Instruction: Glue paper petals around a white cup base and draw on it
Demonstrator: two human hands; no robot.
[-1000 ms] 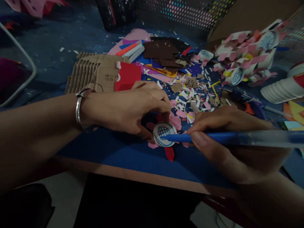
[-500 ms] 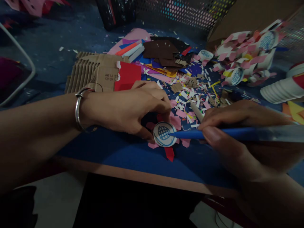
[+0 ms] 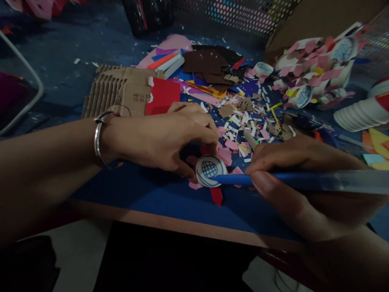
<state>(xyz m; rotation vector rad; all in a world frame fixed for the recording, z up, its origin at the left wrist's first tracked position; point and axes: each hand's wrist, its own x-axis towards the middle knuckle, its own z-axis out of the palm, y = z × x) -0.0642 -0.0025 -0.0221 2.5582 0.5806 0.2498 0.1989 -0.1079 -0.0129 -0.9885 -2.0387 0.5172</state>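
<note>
My left hand (image 3: 182, 140) grips a small paper cup (image 3: 200, 165) between thumb and fingers. Its round white end faces up and carries a blue grid drawing ringed by a blue line. Pink paper tabs and a red paper strip (image 3: 216, 196) stick out around the cup on the blue tabletop. In my right hand (image 3: 291, 174) is a blue marker pen (image 3: 273, 178), its tip on the lower part of the drawn grid. Just beyond those fingers lies a pale pointed stick (image 3: 250, 138), partly hidden by the hand.
Paper scraps (image 3: 240, 121) litter the table behind my hands. Corrugated cardboard (image 3: 106, 87), a red paper piece (image 3: 164, 96) and brown sheets (image 3: 203, 63) lie farther back. Decorated cups (image 3: 316, 69) pile at the right, near stacked paper cups (image 3: 358, 115). A mesh basket (image 3: 231, 16) stands behind.
The marker tip has moved slightly left and down across the cup's end. My right hand has shifted a little left with it. My left hand stays around the cup.
</note>
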